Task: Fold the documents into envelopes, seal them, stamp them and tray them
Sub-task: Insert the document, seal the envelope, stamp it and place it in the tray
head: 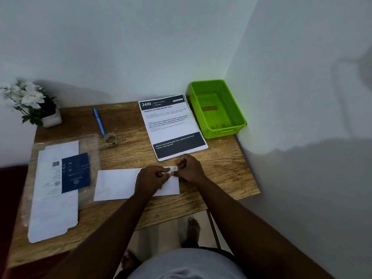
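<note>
A white envelope (pixel 116 184) lies flat near the desk's front edge. Just above its right end, my left hand (pixel 152 179) and my right hand (pixel 190 168) both pinch a small white strip of paper (pixel 172 168), likely a stamp or sticker, one hand at each end. A printed document (pixel 171 125) with black bands lies behind my hands. The green plastic tray (pixel 218 109) stands at the back right corner of the desk, with nothing large inside.
A blue pen (pixel 98 121) and a roll of clear tape (pixel 110 139) lie mid-desk. A clear packet with white and dark blue envelopes (pixel 58 184) covers the left side. A pot of white flowers (pixel 34 103) stands back left. Walls close the back and right.
</note>
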